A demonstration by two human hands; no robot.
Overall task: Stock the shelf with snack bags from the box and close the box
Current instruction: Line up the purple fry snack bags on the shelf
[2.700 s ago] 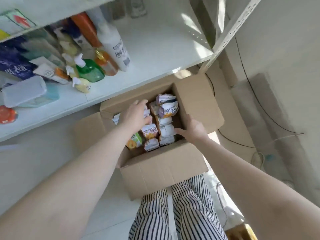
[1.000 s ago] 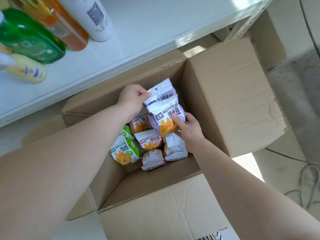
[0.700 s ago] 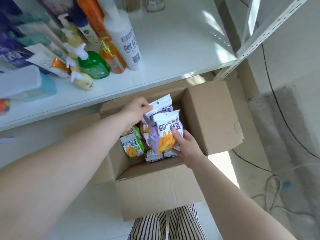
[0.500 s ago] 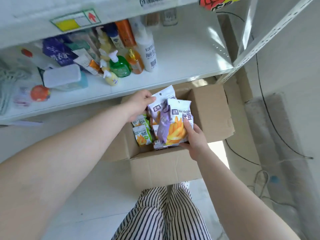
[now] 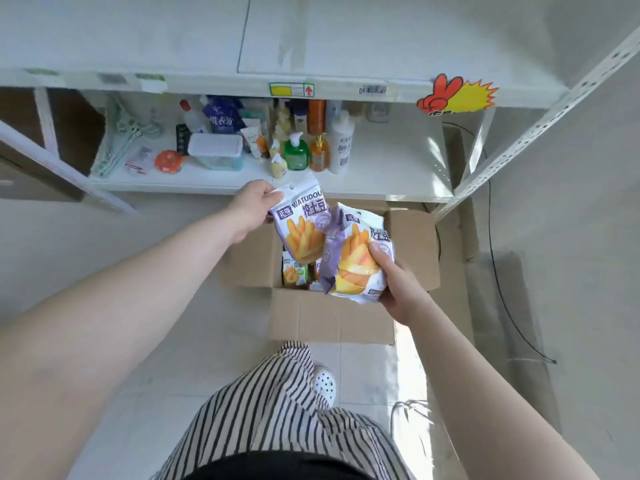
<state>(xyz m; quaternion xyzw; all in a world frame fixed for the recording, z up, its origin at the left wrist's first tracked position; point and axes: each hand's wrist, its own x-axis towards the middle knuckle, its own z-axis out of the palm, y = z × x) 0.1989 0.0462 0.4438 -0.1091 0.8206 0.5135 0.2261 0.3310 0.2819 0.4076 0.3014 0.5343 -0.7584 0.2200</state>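
A: From the head camera, where do the bags sit relative to the shelf?

B: Both are lifted above the open box (image 5: 332, 317). The left hand (image 5: 251, 211) pinches the top corner of one purple snack bag (image 5: 301, 230), which hangs roughly upright, long axis running away from the person toward the shelf. The right hand (image 5: 398, 285) grips the second purple bag (image 5: 356, 261) from its lower right edge, thumb across the front; that bag tilts and overlaps the first one's right side.

A: And the shelf itself?

B: The lower shelf board (image 5: 388, 174) lies straight ahead of the hands and a little above the box. Its left and middle part carries bottles (image 5: 341, 143) and a lidded plastic tub (image 5: 216, 150); the bare stretch is to the right, past the white bottle. The top board (image 5: 346, 39) looks bare as well.

A: So which hand is nearer?

B: The left hand is closer to the board's front edge, its bag top almost reaching it. The right hand sits lower and nearer the person, but more in line with the bare right stretch. I judge the coming move is forward and slightly up and right for both bags.

A: Anything left in the box?

B: Yes, more snack bags (image 5: 294, 271) show down inside, a green one among them. The flaps are all open, so closing comes later. The box stands on the floor just in front of the person's striped trousers (image 5: 277, 410).
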